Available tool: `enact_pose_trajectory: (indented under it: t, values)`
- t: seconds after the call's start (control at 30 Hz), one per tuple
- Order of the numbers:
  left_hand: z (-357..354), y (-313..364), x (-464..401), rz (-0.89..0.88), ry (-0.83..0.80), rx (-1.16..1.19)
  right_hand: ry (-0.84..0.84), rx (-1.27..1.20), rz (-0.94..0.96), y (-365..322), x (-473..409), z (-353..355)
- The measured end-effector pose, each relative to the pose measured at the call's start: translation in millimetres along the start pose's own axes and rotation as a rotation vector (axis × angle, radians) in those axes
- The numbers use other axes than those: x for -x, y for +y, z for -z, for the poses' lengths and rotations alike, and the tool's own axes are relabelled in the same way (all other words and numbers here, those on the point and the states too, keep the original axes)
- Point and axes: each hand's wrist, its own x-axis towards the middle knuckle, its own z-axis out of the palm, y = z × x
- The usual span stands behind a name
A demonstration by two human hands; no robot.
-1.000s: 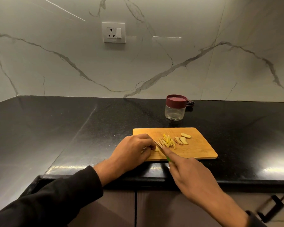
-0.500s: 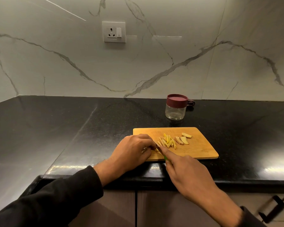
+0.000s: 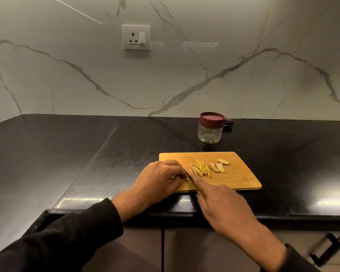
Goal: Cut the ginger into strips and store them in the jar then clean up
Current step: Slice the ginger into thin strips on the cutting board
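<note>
A wooden cutting board (image 3: 238,177) lies on the black counter near its front edge. Several yellow ginger strips (image 3: 201,169) lie in a small heap at its middle, with three thicker ginger slices (image 3: 219,167) to their right. My left hand (image 3: 157,180) presses a ginger piece, mostly hidden under its fingers, at the board's left end. My right hand (image 3: 221,205) grips a knife (image 3: 189,176) with a green handle, the blade set right beside the left fingertips. A clear jar (image 3: 210,128) with a maroon lid on stands behind the board.
The black counter (image 3: 86,154) spreads wide to the left and right of the board. A dark small object (image 3: 228,122) sits behind the jar against the marble wall. A wall socket (image 3: 135,37) is above. Cabinet doors with a black handle (image 3: 326,250) are below the counter edge.
The knife and my right hand shifted very slightly over the ginger piece under my left fingers. The strips, slices and jar have not moved.
</note>
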Motion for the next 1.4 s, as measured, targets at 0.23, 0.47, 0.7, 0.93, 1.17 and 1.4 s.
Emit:
enact_pose_trajectory:
  t: [0.23, 0.47, 0.7, 0.93, 1.17, 1.4]
  values:
    - [0, -1, -1, 0.019, -0.003, -0.009, -0.027, 0.027, -0.005, -2, -1, 2]
    - [2, 2, -1, 0.033, -0.001, -0.01, -0.016, 0.013, -0.003, 2, 14, 2]
    - [2, 1, -1, 0.034, 0.009, 0.002, -0.082, 0.097, -0.044, 4, 39, 8]
    - [1, -1, -1, 0.03, 0.014, 0.009, -0.096, 0.17, -0.084, 1, 42, 9]
    - [2, 1, -1, 0.031, 0.007, -0.005, -0.064, 0.204, -0.111, 1, 40, 2]
    - [0, 2, -2, 0.014, -0.102, -0.07, -0.092, 0.2, -0.096, 1, 39, 4]
